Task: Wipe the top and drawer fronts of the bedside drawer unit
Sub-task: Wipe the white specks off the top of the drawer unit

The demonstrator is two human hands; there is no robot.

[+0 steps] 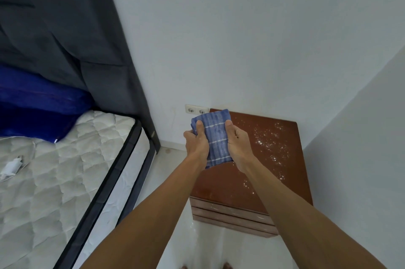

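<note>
Held blue cloth (215, 135) in clenched grip of left hand (195, 144) and right hand (238, 144) over drawer unit (291, 181). Judged barely begun: white specks (271, 139) left on top (214, 183), drawer fronts (230, 214) streaked.

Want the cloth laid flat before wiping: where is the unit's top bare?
On the top, the front-left patch between its left edge, front edge and the white specks looks bare. Specks crowd the right half. The cloth, held by left hand and right hand, hides the back-left corner.
</note>
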